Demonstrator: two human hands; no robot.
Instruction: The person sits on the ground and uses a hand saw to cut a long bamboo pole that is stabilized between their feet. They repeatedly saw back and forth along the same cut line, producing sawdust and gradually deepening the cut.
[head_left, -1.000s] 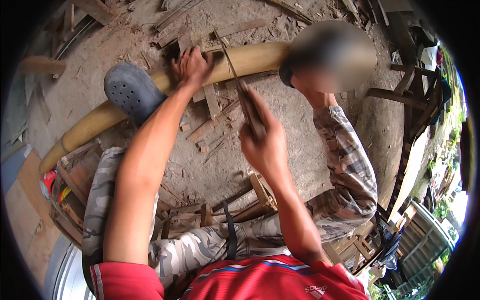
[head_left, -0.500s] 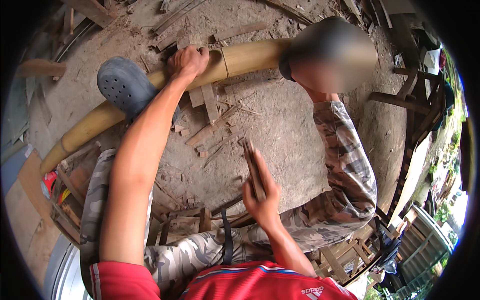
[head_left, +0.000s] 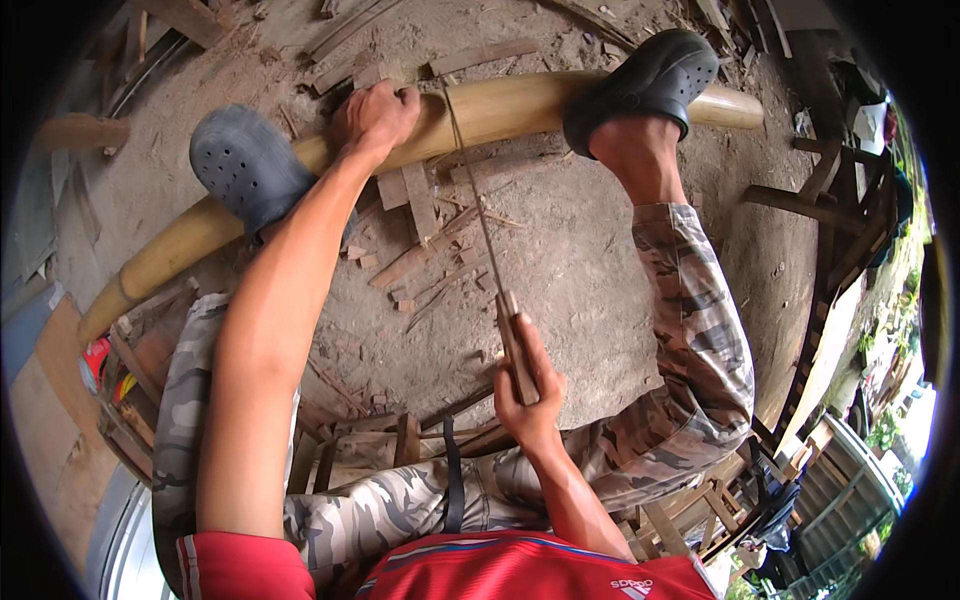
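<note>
Bamboo pole (head_left: 500, 105) lies on dirt floor (head_left: 600, 250), both clogs on it. Left hand (head_left: 375, 118) grips pole; right hand (head_left: 525, 385) fingers wrapped around saw handle (head_left: 517, 345). Thin blade (head_left: 470, 170) crosses pole, teeth indiscernible.

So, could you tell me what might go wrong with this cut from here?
1. The left hand grips the bamboo pole right beside the saw blade; a jump could probably nick the fingers.
2. Only two clogs, left and right, pin the round pole on loose dirt, so it may roll.
3. The thin blade runs long from the right hand and might bend or bind.
</note>
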